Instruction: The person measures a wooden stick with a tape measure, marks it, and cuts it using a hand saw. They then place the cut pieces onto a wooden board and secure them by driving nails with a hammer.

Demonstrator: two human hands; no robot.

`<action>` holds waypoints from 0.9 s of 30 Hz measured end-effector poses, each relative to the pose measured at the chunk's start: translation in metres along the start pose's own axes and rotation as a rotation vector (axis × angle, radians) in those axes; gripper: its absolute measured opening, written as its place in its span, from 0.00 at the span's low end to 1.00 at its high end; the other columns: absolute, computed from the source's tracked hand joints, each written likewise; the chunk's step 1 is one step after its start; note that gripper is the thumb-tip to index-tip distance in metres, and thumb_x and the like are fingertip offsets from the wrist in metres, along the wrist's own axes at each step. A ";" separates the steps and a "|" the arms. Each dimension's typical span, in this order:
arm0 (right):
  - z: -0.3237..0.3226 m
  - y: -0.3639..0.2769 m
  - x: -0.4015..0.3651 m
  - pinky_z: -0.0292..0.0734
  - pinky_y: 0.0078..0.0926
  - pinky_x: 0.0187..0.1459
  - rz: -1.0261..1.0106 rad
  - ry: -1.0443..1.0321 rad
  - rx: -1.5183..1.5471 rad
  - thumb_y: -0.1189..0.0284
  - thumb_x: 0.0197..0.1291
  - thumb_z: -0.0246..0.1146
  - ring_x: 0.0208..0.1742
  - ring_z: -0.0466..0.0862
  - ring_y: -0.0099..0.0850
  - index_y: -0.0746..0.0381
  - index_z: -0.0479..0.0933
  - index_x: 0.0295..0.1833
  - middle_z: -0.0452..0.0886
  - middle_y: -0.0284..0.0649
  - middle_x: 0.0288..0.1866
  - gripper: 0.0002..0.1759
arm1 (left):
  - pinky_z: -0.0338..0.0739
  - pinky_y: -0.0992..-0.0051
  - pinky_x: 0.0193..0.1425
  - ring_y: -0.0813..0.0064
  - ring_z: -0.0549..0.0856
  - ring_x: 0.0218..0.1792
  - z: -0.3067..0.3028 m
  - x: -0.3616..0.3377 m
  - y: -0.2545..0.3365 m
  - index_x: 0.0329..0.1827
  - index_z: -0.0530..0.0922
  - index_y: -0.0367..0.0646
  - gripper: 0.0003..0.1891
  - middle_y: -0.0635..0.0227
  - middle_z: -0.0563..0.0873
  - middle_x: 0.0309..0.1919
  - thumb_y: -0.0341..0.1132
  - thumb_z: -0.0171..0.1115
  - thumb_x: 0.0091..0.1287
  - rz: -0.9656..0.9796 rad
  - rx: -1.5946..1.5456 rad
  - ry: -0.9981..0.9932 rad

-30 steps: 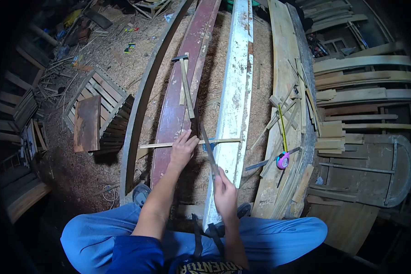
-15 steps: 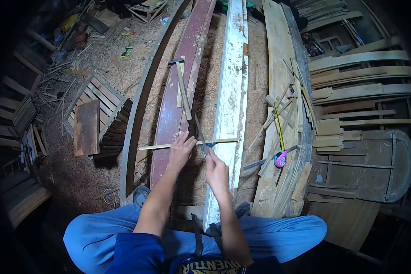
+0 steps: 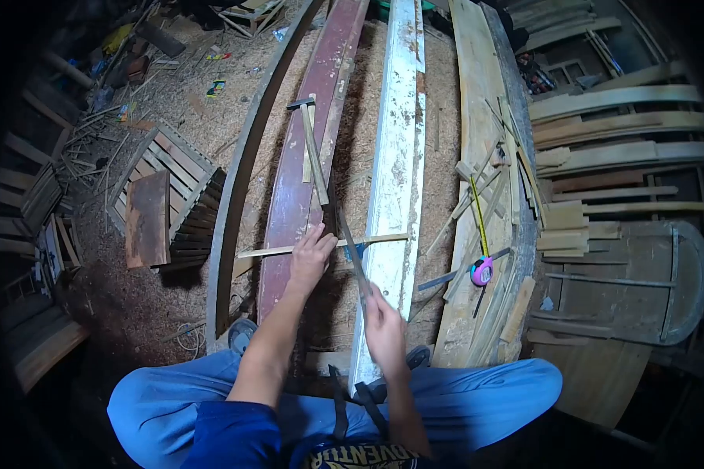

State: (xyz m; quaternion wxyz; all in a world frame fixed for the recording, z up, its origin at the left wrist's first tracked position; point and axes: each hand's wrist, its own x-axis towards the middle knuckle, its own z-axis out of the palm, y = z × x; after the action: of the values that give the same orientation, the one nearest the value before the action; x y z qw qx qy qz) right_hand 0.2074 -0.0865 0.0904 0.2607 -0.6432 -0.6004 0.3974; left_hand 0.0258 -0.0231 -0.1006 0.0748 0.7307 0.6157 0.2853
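A thin wooden strip [image 3: 281, 251] lies crosswise over the maroon board [image 3: 305, 156] and the white paint-worn board [image 3: 397, 141]. My left hand [image 3: 311, 258] is closed on the strip, holding it against the maroon board. In my right hand [image 3: 385, 324] is a long narrow metal tool [image 3: 353, 252], gripped at its near end; whether it is a saw or a file I cannot make out. The tool slants across the strip in the gap between the boards. A hammer [image 3: 313, 148] lies on the maroon board beyond my left hand.
A pink tape measure [image 3: 481, 271] with its yellow blade pulled out rests among wooden sticks on the pale plank [image 3: 477, 94] at right. A slatted wooden piece [image 3: 181, 168] stands at left. Stacked boards [image 3: 618, 117] line the right side; shavings cover the floor.
My right hand has drawn the metal tool back toward my body and slightly right. My left hand and the strip stay in place.
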 end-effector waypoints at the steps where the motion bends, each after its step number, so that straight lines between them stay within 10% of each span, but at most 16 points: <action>1: 0.004 -0.003 0.004 0.81 0.51 0.60 0.012 0.008 0.008 0.64 0.82 0.53 0.60 0.85 0.63 0.67 0.78 0.71 0.84 0.66 0.57 0.23 | 0.76 0.57 0.76 0.58 0.81 0.72 -0.001 0.000 0.002 0.56 0.88 0.46 0.19 0.66 0.90 0.59 0.25 0.65 0.61 0.000 0.010 0.001; 6: 0.011 -0.010 0.027 0.80 0.46 0.64 0.124 -0.044 -0.056 0.65 0.81 0.54 0.63 0.84 0.62 0.67 0.78 0.71 0.84 0.64 0.61 0.23 | 0.75 0.57 0.77 0.58 0.81 0.72 0.000 0.001 0.005 0.55 0.88 0.46 0.20 0.67 0.91 0.59 0.25 0.67 0.58 -0.018 -0.006 -0.002; 8: -0.007 -0.013 0.000 0.79 0.37 0.65 0.054 -0.044 -0.029 0.67 0.81 0.56 0.64 0.89 0.40 0.69 0.77 0.72 0.87 0.62 0.59 0.22 | 0.76 0.56 0.77 0.57 0.82 0.71 0.002 0.002 -0.002 0.54 0.88 0.46 0.20 0.66 0.91 0.58 0.25 0.67 0.57 0.005 -0.012 0.033; 12: 0.005 -0.019 0.040 0.82 0.33 0.51 0.176 -0.074 -0.111 0.66 0.82 0.56 0.43 0.89 0.32 0.69 0.77 0.72 0.89 0.58 0.46 0.23 | 0.77 0.57 0.74 0.57 0.83 0.70 -0.003 0.006 0.003 0.53 0.88 0.46 0.18 0.65 0.91 0.56 0.24 0.66 0.59 -0.049 -0.024 0.025; 13: 0.005 -0.028 0.050 0.81 0.47 0.61 0.203 -0.103 -0.076 0.68 0.80 0.55 0.60 0.86 0.60 0.67 0.79 0.70 0.85 0.65 0.57 0.21 | 0.77 0.57 0.74 0.57 0.83 0.70 0.000 0.007 0.001 0.53 0.88 0.45 0.18 0.65 0.91 0.56 0.24 0.65 0.59 -0.042 -0.035 0.036; 16: -0.011 -0.028 0.015 0.81 0.46 0.60 0.166 -0.090 -0.063 0.66 0.81 0.55 0.61 0.85 0.60 0.65 0.78 0.71 0.85 0.64 0.57 0.22 | 0.78 0.56 0.73 0.56 0.83 0.69 0.006 0.005 -0.002 0.53 0.88 0.45 0.17 0.64 0.91 0.56 0.24 0.66 0.60 -0.034 -0.044 0.064; 17: -0.010 0.006 -0.002 0.80 0.33 0.44 -0.008 0.008 -0.043 0.63 0.82 0.57 0.35 0.83 0.28 0.67 0.78 0.72 0.85 0.55 0.36 0.23 | 0.78 0.56 0.73 0.56 0.83 0.69 0.002 0.005 -0.003 0.53 0.88 0.45 0.17 0.64 0.91 0.56 0.24 0.66 0.60 -0.050 -0.038 0.066; 20: -0.018 -0.025 0.014 0.82 0.33 0.52 0.200 -0.089 -0.080 0.64 0.82 0.57 0.46 0.89 0.32 0.68 0.77 0.72 0.89 0.58 0.46 0.24 | 0.79 0.56 0.72 0.56 0.84 0.68 -0.008 0.007 0.007 0.53 0.88 0.46 0.17 0.64 0.92 0.55 0.26 0.67 0.60 -0.003 -0.012 0.014; 21: 0.003 -0.002 0.036 0.82 0.44 0.59 0.051 -0.044 0.008 0.64 0.81 0.55 0.60 0.85 0.60 0.65 0.78 0.72 0.86 0.64 0.54 0.23 | 0.79 0.56 0.72 0.56 0.84 0.68 -0.006 0.008 0.007 0.54 0.87 0.46 0.17 0.64 0.92 0.55 0.26 0.67 0.60 -0.012 -0.015 0.022; 27: 0.000 -0.001 0.007 0.81 0.38 0.60 0.105 -0.035 -0.046 0.63 0.82 0.56 0.59 0.89 0.47 0.68 0.77 0.72 0.87 0.64 0.54 0.24 | 0.78 0.55 0.74 0.54 0.83 0.69 -0.003 0.007 0.001 0.55 0.87 0.46 0.20 0.63 0.91 0.57 0.24 0.66 0.58 -0.032 -0.051 0.037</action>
State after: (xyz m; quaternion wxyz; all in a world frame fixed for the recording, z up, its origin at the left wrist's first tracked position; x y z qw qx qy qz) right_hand 0.2064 -0.0791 0.0897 0.2141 -0.6727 -0.5791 0.4078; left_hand 0.0261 -0.0177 -0.0957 0.0865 0.7133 0.6211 0.3129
